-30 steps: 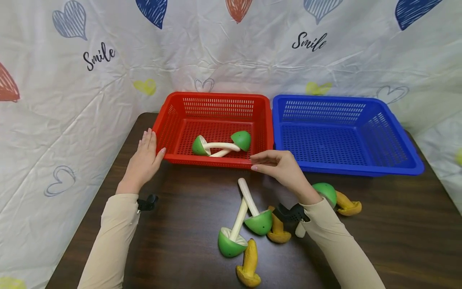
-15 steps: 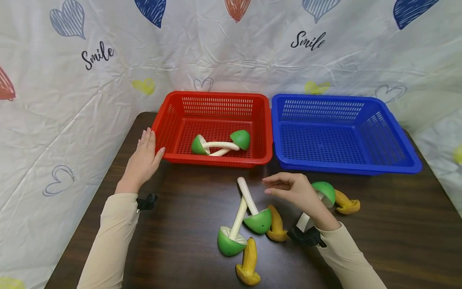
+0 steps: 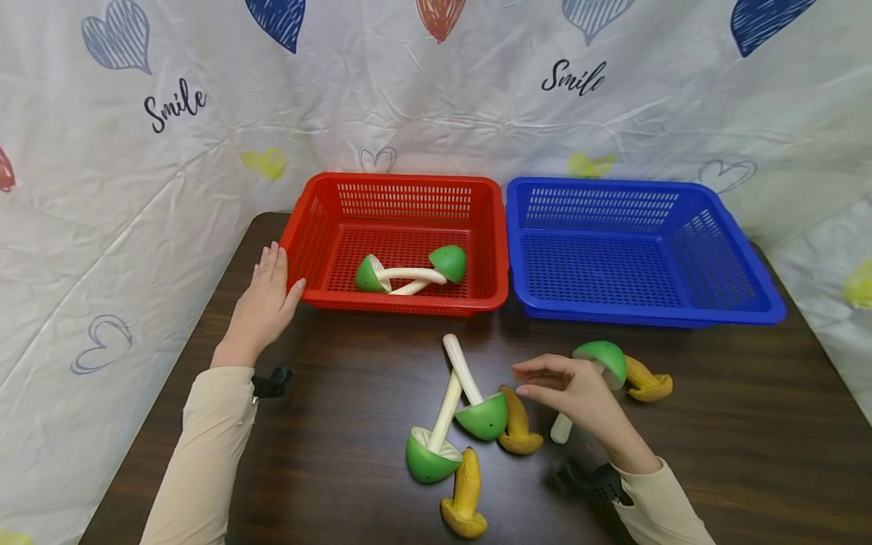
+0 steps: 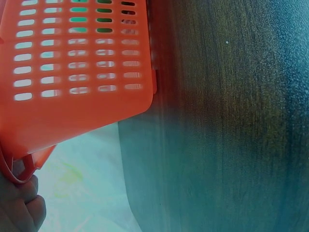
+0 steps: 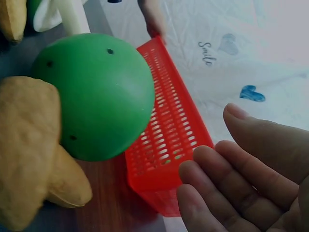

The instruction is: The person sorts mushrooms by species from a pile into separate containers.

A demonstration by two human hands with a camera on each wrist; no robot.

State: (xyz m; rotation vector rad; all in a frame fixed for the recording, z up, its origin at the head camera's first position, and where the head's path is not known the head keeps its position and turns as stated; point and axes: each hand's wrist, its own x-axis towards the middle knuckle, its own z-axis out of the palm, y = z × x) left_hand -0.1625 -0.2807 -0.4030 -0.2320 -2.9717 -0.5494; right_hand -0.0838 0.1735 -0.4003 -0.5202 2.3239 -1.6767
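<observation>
My left hand (image 3: 259, 306) rests with straight fingers against the left front corner of the red basket (image 3: 391, 305). In the left wrist view its fingers (image 4: 21, 205) touch the basket's rim. Two green-capped toy mushrooms (image 3: 448, 263) with white stems lie in that basket. My right hand (image 3: 579, 393) holds nothing, its fingers loosely bent above the table. Just left of it lie a yellow toy mushroom (image 3: 519, 428) and a crossed pair of green-capped mushrooms (image 3: 482, 418). Another green-capped mushroom (image 3: 602, 359) is partly hidden behind the right hand.
A blue basket (image 3: 643, 312) stands right beside the red one. One yellow mushroom (image 3: 647, 381) lies below the blue basket, and another yellow mushroom (image 3: 465, 496) is nearer the front. A patterned cloth (image 3: 436, 113) hangs behind the dark wooden table (image 3: 327, 454).
My right hand has left the front rim of the red basket and moved down and right, toward the loose mushrooms. The left hand stays at the basket; the head view has shifted slightly.
</observation>
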